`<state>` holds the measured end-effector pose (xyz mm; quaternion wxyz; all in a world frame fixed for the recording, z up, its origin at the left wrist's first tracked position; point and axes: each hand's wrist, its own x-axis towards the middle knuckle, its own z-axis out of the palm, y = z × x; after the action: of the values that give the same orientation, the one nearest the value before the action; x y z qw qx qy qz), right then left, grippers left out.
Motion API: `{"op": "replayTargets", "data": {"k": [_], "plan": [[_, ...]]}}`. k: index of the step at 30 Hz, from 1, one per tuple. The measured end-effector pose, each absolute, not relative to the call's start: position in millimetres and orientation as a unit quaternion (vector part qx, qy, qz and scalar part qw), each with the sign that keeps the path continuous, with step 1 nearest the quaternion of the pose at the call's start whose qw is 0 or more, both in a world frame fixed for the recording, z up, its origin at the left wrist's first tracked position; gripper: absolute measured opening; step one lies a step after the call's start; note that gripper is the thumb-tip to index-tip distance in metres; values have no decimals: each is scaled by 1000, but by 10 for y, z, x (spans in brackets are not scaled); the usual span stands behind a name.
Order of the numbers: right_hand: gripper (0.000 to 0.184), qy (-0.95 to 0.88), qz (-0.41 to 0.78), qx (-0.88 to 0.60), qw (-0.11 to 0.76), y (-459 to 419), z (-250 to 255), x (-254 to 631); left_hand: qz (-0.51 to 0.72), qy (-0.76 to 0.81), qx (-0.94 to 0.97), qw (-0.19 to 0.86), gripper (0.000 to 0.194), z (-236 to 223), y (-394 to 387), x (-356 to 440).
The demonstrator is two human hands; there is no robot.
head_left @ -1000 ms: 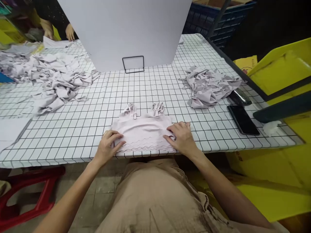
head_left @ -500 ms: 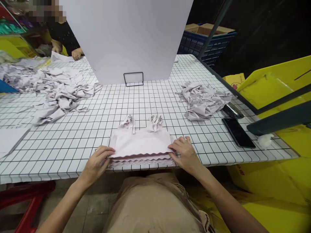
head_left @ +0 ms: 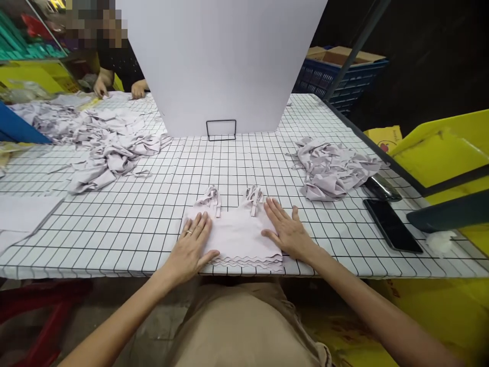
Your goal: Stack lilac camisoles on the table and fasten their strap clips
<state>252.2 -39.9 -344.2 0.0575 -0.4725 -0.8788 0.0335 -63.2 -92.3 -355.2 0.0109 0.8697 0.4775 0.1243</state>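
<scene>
With fingers extended and slightly spread, gripping nothing, the left hand (head_left: pixel 193 247) and right hand (head_left: pixel 288 232) press flat on the stacked strappy garments (head_left: pixel 240 234), lower centre of the frame, at the front edge of the desk (head_left: pixel 133 224).

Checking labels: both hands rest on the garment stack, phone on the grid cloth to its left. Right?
No, wrong side: the head view shows the phone on the grid cloth, right of the garment stack. Left hand and right hand do rest on it.
</scene>
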Motion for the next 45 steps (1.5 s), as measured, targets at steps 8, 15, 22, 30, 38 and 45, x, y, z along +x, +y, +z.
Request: {"op": "replayTargets", "data": {"k": [8,15,22,30,38,45], "plan": [[87,-910,81,-404,37,-563,-3447,2190,142,527,833,89,75,-3577,-319,-710],[84,-917,21,-388,87,-738,-3471,2213,298,510,806,41,38,-3329,-378,-813],[81,-923,73,-375,46,-735,-3529,2150,227,633,706,223,32,-3021,541,-828],[80,-914,154,-368,69,-802,-3352,2144,244,620,726,171,21,-3035,745,-640],[23,-633,152,-639,410,104,-2931,3351,319,626,668,244,49,-3044,433,-1185],[30,-567,228,-588,529,702,-2305,3797,346,561,651,377,40,-2706,214,-711]]}}
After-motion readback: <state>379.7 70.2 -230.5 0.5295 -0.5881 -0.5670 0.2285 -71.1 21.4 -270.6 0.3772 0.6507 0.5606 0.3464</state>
